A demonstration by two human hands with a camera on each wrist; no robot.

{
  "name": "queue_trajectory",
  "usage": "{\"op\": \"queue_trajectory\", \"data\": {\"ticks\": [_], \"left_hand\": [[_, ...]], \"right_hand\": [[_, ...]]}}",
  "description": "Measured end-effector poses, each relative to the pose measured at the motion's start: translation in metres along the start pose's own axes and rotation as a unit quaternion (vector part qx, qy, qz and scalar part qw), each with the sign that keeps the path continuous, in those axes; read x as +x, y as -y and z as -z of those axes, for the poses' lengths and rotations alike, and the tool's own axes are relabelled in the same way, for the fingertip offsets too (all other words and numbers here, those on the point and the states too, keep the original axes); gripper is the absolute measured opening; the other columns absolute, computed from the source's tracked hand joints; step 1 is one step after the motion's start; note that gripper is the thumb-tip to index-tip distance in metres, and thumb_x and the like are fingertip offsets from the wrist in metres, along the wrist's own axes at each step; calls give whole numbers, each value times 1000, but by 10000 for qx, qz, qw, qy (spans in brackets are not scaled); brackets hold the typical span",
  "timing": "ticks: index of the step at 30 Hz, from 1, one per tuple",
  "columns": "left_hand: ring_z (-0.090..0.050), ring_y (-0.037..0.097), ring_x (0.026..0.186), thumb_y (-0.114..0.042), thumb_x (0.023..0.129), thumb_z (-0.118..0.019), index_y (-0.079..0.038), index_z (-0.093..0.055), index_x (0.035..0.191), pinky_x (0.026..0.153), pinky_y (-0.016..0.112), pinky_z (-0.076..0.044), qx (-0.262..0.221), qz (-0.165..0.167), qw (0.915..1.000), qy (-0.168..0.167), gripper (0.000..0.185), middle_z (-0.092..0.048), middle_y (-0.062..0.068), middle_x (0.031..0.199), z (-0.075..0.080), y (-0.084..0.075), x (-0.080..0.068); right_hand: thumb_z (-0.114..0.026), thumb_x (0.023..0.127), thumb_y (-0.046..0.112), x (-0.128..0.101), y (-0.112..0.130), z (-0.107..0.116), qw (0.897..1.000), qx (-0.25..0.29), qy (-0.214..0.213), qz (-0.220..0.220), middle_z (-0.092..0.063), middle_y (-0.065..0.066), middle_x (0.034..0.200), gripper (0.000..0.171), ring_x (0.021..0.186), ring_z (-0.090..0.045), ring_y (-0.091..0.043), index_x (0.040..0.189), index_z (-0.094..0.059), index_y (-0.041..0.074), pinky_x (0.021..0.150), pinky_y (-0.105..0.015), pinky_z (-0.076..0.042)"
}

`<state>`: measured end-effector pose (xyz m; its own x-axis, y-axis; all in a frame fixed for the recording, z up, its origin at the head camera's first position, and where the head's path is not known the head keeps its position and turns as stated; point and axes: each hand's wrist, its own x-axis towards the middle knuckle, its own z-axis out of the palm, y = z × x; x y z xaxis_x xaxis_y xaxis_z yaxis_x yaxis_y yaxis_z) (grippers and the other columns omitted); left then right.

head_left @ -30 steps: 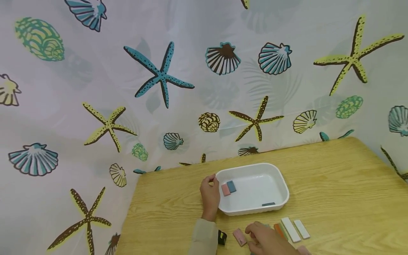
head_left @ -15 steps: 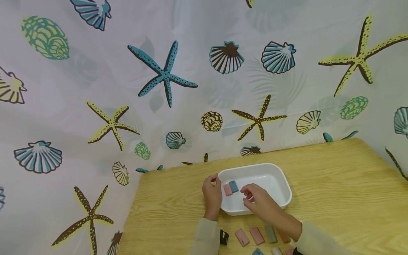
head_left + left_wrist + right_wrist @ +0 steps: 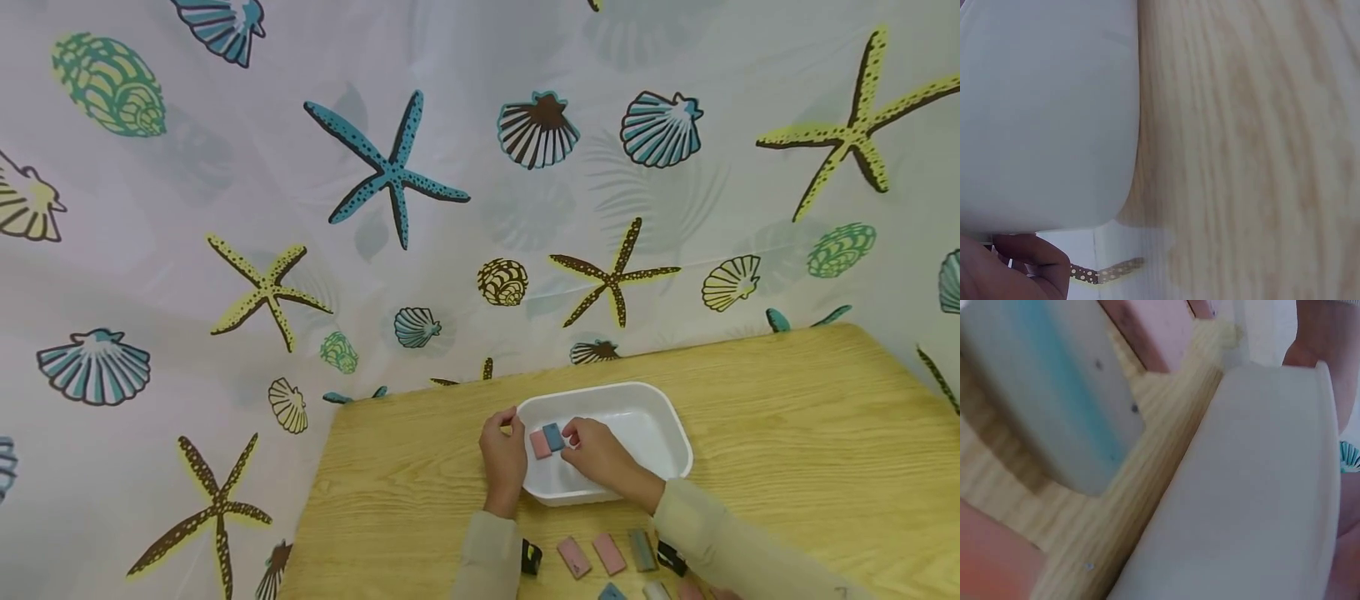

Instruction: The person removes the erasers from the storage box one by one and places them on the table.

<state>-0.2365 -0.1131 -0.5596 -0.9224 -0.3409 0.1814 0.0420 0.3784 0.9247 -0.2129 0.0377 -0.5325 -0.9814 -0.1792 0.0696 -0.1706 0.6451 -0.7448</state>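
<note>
I found no readable text, label, brand, number or sign in any view. The curtain (image 3: 375,208) filling the upper part of the head frame carried only printed starfish and shells, no lettering. The white tray (image 3: 660,417) and the small blocks (image 3: 592,554) along the bottom edge showed bare faces. Both wrist views were too close and blurred to show any marking.

The right hand (image 3: 596,454) covers part of the white plastic tray's (image 3: 667,417) floor; whether its fingers pinch anything cannot be determined. The small coloured rectangular blocks (image 3: 611,593) along the head view's lower edge are cut off. In the left wrist view, only a fingertip of the left hand (image 3: 1016,269) shows.
</note>
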Motion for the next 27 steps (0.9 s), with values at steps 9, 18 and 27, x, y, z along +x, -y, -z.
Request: {"op": "queue_trajectory", "data": {"ticks": [9,18,27], "left_hand": [[-49,10,65,-10,90,-58,-5,-68,103,56,23,-45,-15,-60,10000,-4,17,-60,2,92,-1,2,3],[-48,9,65,-9,89,-59,-5,-69,100,55,23,-43,-54,-101,9999,-71,16,-60,2,90,-4,2,2],[-48,9,63,-6,87,-60,-3,-69,97,52,23,-42,-45,-289,9994,-201,14,-61,2,87,-2,4,5]], "right_hand": [[-67,77,11,24,-8,-11,9975,255,91,-655,-56,-6,75,19,68,-51,-17,87,-60,-4,61,-31,-44],[-66,75,8,37,-13,-22,9980,-38,-139,-615,-58,-10,76,19,68,-52,-20,85,-59,-7,62,-33,-46],[-68,75,4,40,-2,-26,9992,-105,-120,-370,-52,-8,72,21,66,-49,-20,86,-58,-10,59,-31,-43]]}}
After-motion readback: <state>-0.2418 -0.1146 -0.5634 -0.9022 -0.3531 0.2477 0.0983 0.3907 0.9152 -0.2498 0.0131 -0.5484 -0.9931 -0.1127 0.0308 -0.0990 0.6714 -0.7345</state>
